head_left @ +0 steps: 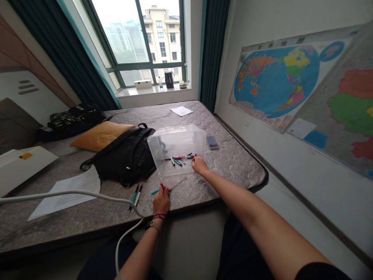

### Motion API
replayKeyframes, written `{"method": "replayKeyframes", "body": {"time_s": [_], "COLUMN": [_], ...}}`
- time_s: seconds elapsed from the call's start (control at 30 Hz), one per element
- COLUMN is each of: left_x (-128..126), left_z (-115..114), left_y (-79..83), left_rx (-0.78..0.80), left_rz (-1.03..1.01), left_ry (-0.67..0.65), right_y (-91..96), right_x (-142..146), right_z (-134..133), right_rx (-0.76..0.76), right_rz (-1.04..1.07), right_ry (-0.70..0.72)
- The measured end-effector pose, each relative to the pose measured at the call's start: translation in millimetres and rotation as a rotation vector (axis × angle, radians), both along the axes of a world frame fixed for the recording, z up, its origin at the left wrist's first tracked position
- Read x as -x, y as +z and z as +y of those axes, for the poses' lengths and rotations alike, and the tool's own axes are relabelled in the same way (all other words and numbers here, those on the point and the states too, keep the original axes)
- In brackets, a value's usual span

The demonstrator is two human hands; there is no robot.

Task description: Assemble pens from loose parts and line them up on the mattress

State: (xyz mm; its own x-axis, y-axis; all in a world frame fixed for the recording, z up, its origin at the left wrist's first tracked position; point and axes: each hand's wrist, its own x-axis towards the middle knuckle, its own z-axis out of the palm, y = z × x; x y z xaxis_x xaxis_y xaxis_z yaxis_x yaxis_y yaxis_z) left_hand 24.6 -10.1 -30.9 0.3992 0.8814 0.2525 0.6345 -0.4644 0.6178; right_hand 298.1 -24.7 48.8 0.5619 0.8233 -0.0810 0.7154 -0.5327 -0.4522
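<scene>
The left hand (161, 200) pinches a red pen (162, 186), a teal pen (155, 191) just left of its fingers; the right hand (199, 165) curls at the rim of the clear box (180, 136), grip unclear, loose pens (179, 158) just beyond its fingertips; better to steady that rim.

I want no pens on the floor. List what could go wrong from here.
The loose pens and the teal pen by the left hand lie near the mattress edge; a nudge might roll them off.
The white cable close by could sweep them if tugged.
The right hand is at the rim of the clear bin; pressing there might tip it.
</scene>
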Motion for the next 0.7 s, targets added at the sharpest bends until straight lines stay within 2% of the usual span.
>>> {"method": "replayKeyframes", "body": {"time_s": [0.13,0.37,0.53,0.7], "left_x": [-1,-2,-2,-3], "left_z": [1,3,2,2], "left_y": [-5.7,-15.3,-13.0,-10.4], "left_rx": [-0.032,-0.083,-0.103,-0.141], "left_rz": [0.043,0.131,0.157,0.210], "left_ry": [-0.001,0.007,-0.022,-0.020], "right_y": [-1.3,-15.1,-22.5,-22.9], "right_x": [-10,-20,-28,-32], "right_z": [37,81,102,111], "right_rx": [0.081,0.200,0.247,0.300], "right_rz": [-0.010,-0.017,-0.042,-0.058], "right_ry": [-0.120,-0.229,-0.238,-0.208]}}
